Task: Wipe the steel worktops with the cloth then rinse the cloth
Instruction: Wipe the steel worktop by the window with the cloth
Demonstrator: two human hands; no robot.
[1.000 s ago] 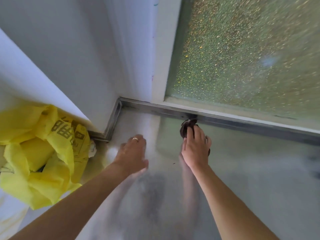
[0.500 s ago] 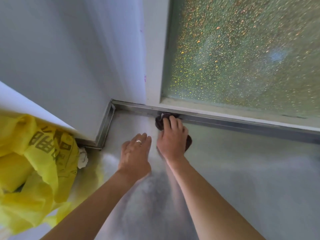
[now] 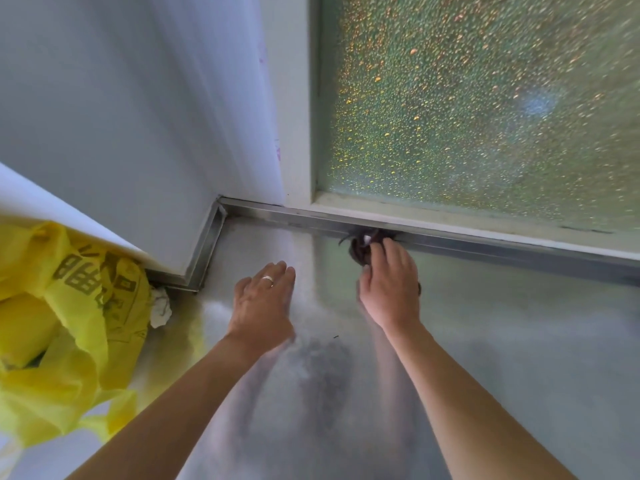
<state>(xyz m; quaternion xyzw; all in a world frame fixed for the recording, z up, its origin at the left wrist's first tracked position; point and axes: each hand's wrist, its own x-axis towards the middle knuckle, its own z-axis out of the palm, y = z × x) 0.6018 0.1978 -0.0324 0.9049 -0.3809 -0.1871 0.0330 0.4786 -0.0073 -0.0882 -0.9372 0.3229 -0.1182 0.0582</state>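
Brushed steel surface [image 3: 519, 341] with a raised rim, tucked into a white-walled corner under a pebbled glass window [image 3: 485, 98]; yellow bag [image 3: 69, 323] at left. Dark, crumpled cloth [image 3: 358, 249] against the back rim, pressed under the curled right hand [image 3: 389, 289]. Left hand [image 3: 263, 303] flat, fingers straight, holding nothing.

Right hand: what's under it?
A dark cloth, bunched against the steel ledge at the back of the worktop. The right hand covers most of it, so its full shape is hidden.
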